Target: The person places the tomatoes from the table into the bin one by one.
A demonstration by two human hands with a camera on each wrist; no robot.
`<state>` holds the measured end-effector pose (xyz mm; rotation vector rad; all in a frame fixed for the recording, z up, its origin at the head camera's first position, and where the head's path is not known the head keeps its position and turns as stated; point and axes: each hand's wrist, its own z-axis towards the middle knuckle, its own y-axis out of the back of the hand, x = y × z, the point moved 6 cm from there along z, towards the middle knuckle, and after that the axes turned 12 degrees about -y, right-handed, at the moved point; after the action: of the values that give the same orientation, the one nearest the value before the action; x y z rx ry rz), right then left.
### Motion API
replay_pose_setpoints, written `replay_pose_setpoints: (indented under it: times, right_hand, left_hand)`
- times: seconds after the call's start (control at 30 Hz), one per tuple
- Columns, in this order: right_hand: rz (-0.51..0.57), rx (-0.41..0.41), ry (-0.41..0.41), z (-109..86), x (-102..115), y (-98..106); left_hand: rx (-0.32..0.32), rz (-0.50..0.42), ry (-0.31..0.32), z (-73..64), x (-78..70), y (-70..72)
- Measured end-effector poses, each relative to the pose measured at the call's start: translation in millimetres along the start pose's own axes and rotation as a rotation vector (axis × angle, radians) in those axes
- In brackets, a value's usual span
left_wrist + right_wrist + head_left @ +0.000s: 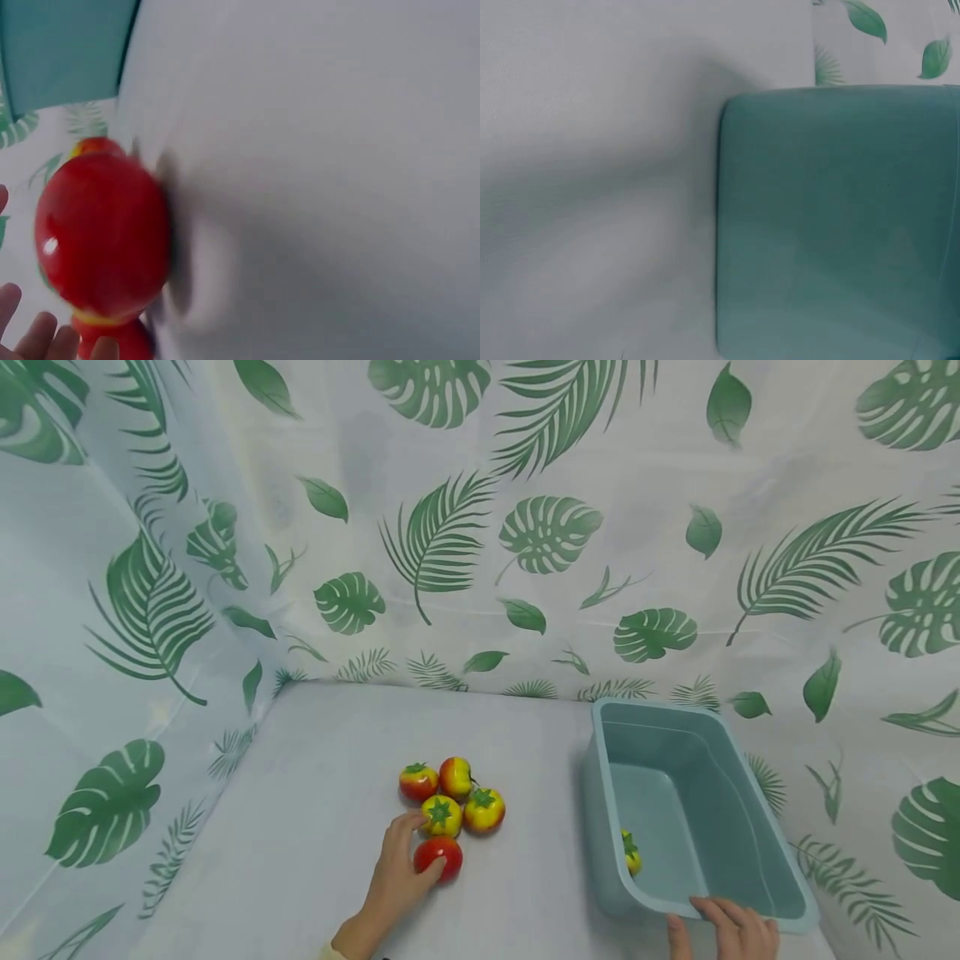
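My left hand is curved around a glossy red tomato on the table, thumb at its near side and index finger by a yellow tomato. In the left wrist view, the fingers are spread and a gap shows between them and the red tomato. Beyond lie more red-and-yellow tomatoes with green leafy tops and an apple-like fruit. My right hand holds the near rim of a blue-green bin, its fingers over the edge; the right wrist view shows only the bin's outer wall.
A yellow tomato lies inside the bin against its left wall, partly hidden. The white table spreads left of the fruit and between the fruit and bin. Leaf-print cloth hangs behind and along the left side.
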<state>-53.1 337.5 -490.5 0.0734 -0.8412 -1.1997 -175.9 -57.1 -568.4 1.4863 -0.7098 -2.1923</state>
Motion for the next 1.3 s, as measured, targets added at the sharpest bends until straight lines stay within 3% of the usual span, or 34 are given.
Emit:
replay_pose_setpoints:
  times: [0.13,0.33,0.53,0.77,0.9,1.07,1.3]
  right_hand:
    - [-0.015,0.022,0.015,-1.6,0.9,0.2]
    - [0.045,-0.051,-0.01,-3.5,-2.3,-0.3]
    - [0.062,-0.056,-0.011,-4.2,-5.0,-1.2]
    - [0.064,-0.041,-0.052,-5.6,-5.0,-0.5]
    - [0.052,-0.028,-0.031,-4.2,-3.9,0.1]
    - [0.06,-0.035,-0.013,-3.2,-4.9,-0.8]
    - [0.058,-0.064,0.01,-2.1,-5.3,-0.5]
  left_hand:
    - [0.041,0.035,0.061,-8.9,4.7,-12.7]
    - [0.054,0.056,0.098,-14.7,6.2,-23.5]
    - [0.103,0.045,0.163,-24.2,9.6,-34.5]
    - [0.089,0.021,0.169,-25.6,8.2,-32.8]
    - [0.063,-0.002,0.171,-23.1,5.4,-29.0]
    - [0.019,-0.023,0.132,-15.2,-3.3,-22.4]
    - [-0.027,-0.013,-0.042,14.6,-25.7,-7.2]
